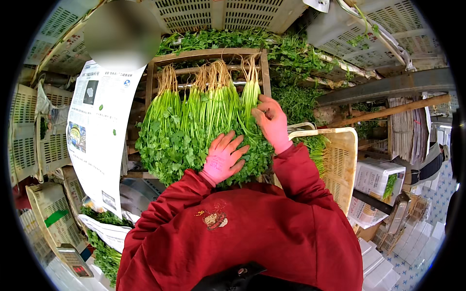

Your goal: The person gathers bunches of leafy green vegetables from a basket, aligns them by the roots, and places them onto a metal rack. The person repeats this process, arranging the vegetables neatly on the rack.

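A wide row of leafy green herb bunches, cilantro by the look of it [211,109], lies in front of me with pale roots pointing away. It rests on a wooden frame [267,72]. My left hand [222,158], in a pink glove, lies palm down on the leaves with its fingers spread. At the right edge of the row, my right hand [271,122], gloved the same way, has bent fingers against the stems of the rightmost bunch. Whether those fingers grip any stems is not clear. A narrow gap separates that bunch's roots from the others.
Left of the frame hangs a newspaper sheet [96,142]. A plastic crate [340,167] holding more greens stands close by my right arm. Loose greens [296,58] lie beyond the frame, below slatted crates [251,14]. A digital scale display [75,260] sits at lower left.
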`<state>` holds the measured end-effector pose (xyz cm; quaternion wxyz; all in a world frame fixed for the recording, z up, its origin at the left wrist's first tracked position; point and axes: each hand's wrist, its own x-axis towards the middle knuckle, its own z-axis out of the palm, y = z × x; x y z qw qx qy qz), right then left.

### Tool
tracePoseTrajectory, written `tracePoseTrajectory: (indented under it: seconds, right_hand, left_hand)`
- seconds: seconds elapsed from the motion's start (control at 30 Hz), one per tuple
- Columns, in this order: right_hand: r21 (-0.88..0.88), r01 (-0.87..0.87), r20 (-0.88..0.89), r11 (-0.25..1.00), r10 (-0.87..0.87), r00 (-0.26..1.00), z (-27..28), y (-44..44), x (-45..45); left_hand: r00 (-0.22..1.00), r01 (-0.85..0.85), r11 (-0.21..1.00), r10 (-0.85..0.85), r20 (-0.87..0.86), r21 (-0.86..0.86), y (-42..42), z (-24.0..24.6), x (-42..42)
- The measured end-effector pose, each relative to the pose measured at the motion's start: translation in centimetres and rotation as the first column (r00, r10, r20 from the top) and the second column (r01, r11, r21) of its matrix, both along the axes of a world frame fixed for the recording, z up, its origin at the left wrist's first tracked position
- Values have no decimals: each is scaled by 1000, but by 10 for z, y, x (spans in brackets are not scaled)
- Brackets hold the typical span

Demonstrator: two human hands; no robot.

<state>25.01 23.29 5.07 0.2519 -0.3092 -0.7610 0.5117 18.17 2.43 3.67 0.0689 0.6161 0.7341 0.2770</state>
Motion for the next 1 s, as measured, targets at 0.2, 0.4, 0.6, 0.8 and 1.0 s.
tracePoseTrajectory:
  seconds: [0.2, 0.4, 0.6, 0.8, 1.0]
  right_hand:
    - [-557, -19, -29, 830, 3, 1000, 18, 4, -23]
    - [17, -231, 607, 973, 173, 775, 25, 33, -52]
    - [180, -103, 546, 978, -13, 838, 32, 39, -25]
    - [435, -160, 424, 886, -44, 905, 43, -4, -45]
    - [-57, -117, 314, 992, 129, 941, -6, -9, -60]
  left_hand:
    - [1000, 5, 999, -4, -17, 43, -2, -7, -1]
    - [1000, 16, 998, -14, -17, 67, -1, -8, -1]
    - [1000, 11, 996, -10, -6, 87, -3, -11, -2]
    - [1000, 14, 997, -14, 6, 74, -2, -13, -1]
    - [998, 51, 991, -56, 41, 124, -5, -2, -6]
